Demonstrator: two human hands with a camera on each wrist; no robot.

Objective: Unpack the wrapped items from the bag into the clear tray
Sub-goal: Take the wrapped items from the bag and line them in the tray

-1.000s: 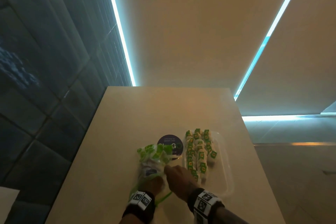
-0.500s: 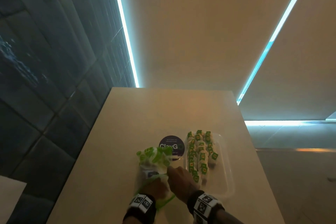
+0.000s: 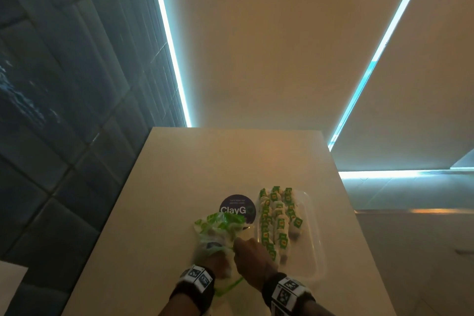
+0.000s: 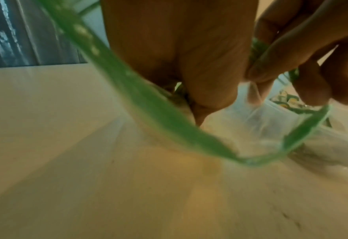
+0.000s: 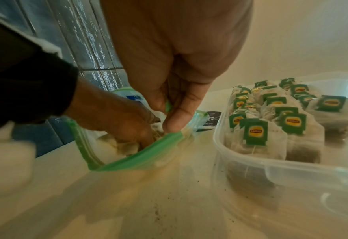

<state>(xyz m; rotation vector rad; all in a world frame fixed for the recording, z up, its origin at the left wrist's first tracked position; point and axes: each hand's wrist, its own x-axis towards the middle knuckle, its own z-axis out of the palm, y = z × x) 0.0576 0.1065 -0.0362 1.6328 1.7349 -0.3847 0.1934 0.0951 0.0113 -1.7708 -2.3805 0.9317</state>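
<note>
On the pale table [image 3: 179,187] in front of me lies the zip bag [image 3: 218,231] with its green seal, mouth toward me; my left hand [image 5: 117,122] is pushed inside that mouth, fingers curled down among the tea bags [image 3: 223,226] in there, though I cannot tell whether it grips one; my right hand [image 5: 175,72] pinches the bag's green rim between thumb and fingers, holding it open; just right of the bag sits the clear tray [image 5: 271,169], with rows of green-tagged tea bags [image 5: 257,134] lying in it; behind the bag, a dark round sticker [image 3: 237,206] shows.
</note>
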